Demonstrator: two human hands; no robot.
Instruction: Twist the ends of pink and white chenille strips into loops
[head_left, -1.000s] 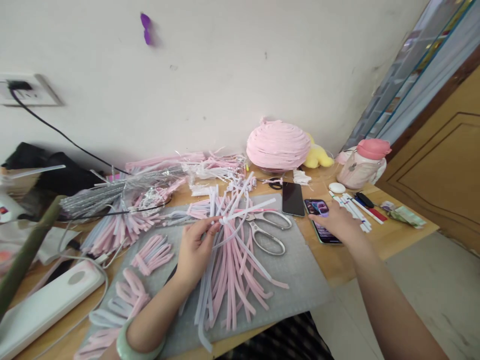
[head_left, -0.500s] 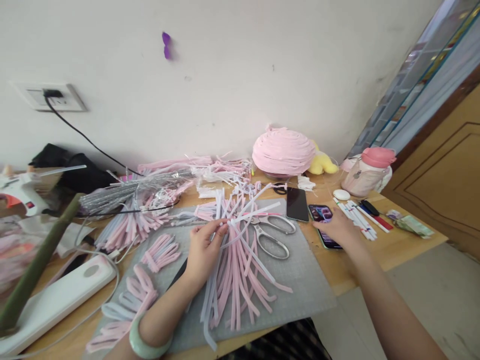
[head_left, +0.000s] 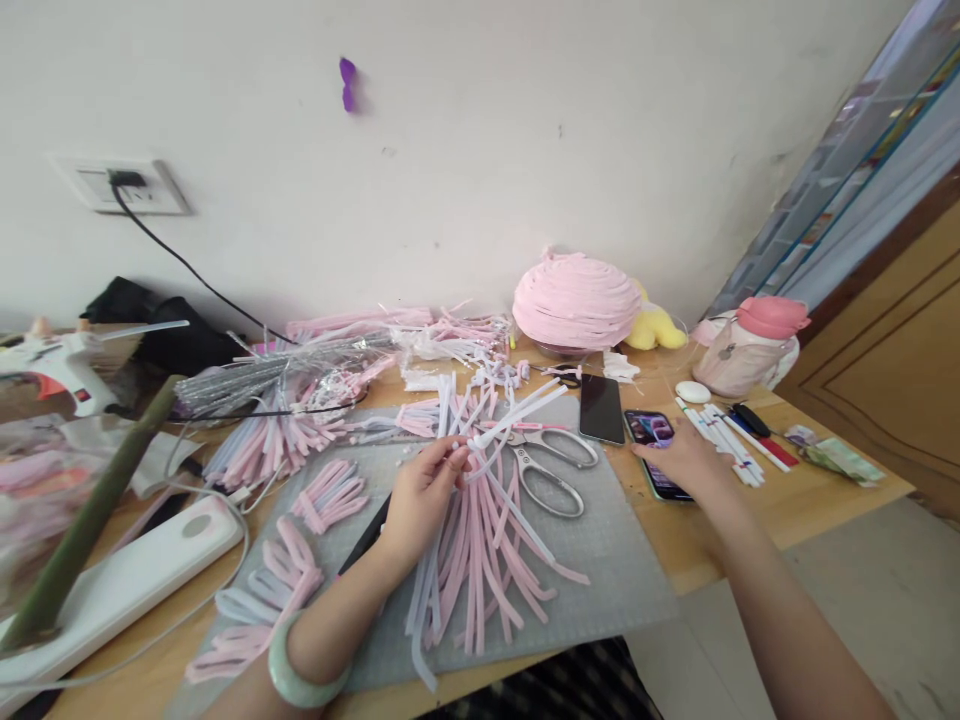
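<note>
My left hand (head_left: pixel 429 490) is closed in a pinch on pale pipe cleaners (head_left: pixel 491 437) above the mat. Below it, a spread of long pink and pale pipe cleaners (head_left: pixel 480 570) fans out toward me. Silver-handled scissors (head_left: pixel 551 485) lie just right of this bunch, their blades partly hidden under the stems. Over a lit smartphone (head_left: pixel 651 428) on the right is my right hand (head_left: pixel 688 458), fingers apart and thumb stretched across the screen edge. A second phone (head_left: pixel 601 408), its screen dark, rests beside it.
Folded pipe cleaner bundles (head_left: pixel 330 497) lie on the grey mat (head_left: pixel 615 560). A white power strip (head_left: pixel 172 560) and glue gun (head_left: pixel 67 370) are at left. At right are markers (head_left: pixel 724 440) and a pink-lidded bottle (head_left: pixel 754 345). A pink coil (head_left: pixel 576 300) stands by the wall.
The whole view has shifted a little, so things sit slightly farther right. My left hand keeps its pinch on the pale pipe cleaners, and my right hand stays over the lit phone.
</note>
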